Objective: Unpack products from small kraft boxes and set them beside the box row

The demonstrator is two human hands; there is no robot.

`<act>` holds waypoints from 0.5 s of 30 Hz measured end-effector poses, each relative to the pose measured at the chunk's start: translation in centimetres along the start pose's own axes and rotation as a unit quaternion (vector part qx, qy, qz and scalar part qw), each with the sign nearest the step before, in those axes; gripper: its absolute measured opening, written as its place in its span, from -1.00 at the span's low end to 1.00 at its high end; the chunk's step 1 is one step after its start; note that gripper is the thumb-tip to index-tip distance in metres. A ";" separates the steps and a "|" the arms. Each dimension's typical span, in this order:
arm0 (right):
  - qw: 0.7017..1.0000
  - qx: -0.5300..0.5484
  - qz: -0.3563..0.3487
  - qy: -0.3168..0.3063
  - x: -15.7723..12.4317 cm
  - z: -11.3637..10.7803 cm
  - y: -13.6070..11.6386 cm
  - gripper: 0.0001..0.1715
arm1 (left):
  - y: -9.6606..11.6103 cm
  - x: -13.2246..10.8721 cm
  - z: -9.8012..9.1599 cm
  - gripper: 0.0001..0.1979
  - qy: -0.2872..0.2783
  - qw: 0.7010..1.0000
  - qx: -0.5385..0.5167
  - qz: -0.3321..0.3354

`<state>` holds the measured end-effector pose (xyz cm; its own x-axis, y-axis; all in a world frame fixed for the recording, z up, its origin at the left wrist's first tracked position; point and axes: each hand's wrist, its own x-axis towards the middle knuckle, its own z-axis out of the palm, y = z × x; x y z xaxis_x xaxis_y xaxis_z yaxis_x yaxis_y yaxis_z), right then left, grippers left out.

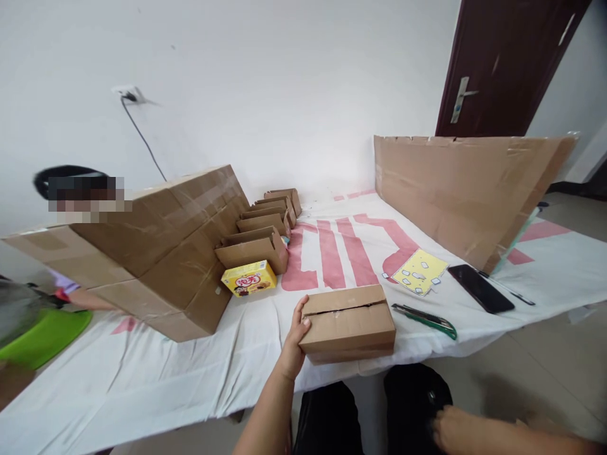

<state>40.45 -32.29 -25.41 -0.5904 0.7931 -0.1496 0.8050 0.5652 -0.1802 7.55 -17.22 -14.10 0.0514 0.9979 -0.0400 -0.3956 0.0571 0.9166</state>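
Observation:
A small closed cardboard box (pixel 348 328) sits at the table's front edge, with a dark gap along the seam between its top flaps. My left hand (pixel 298 332) grips its left end, thumb on top. Low in the view, my right hand (pixel 448 426) is beside my right knee, away from the tabletop; its fingers are blurred and partly hidden. Just right of the box lies a green utility knife (pixel 427 321). Behind it is a yellow card (pixel 420 272) with small white paper pieces on it.
A yellow snack box (pixel 249 279) stands before a row of open cardboard boxes (pixel 253 249). Large cardboard panels rise at left (pixel 184 253) and right (pixel 465 189). A black phone (pixel 481 287) and a pen (pixel 509 289) lie at right. Another person sits behind the left panel.

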 end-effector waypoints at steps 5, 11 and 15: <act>0.996 0.043 -0.082 0.012 4.7 -13.2 -0.4 -0.88 | -0.1 0.1 -0.1 -0.19 0.009 1.000 0.004 0.000; 0.953 0.117 -0.146 0.240 9.2 -22.3 -1.8 -0.77 | 0.0 0.0 -0.3 -0.12 -0.003 1.000 0.000 0.000; 0.957 0.104 -0.127 0.238 12.2 -23.1 -3.1 -0.86 | 0.0 -0.1 -0.4 -0.14 -0.008 1.000 0.005 0.005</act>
<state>32.14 -19.13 -4.18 -0.6316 0.6780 0.3759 0.5814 0.7350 -0.3489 7.13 -17.27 -14.25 0.0627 0.9977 -0.0243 -0.3876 0.0468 0.9206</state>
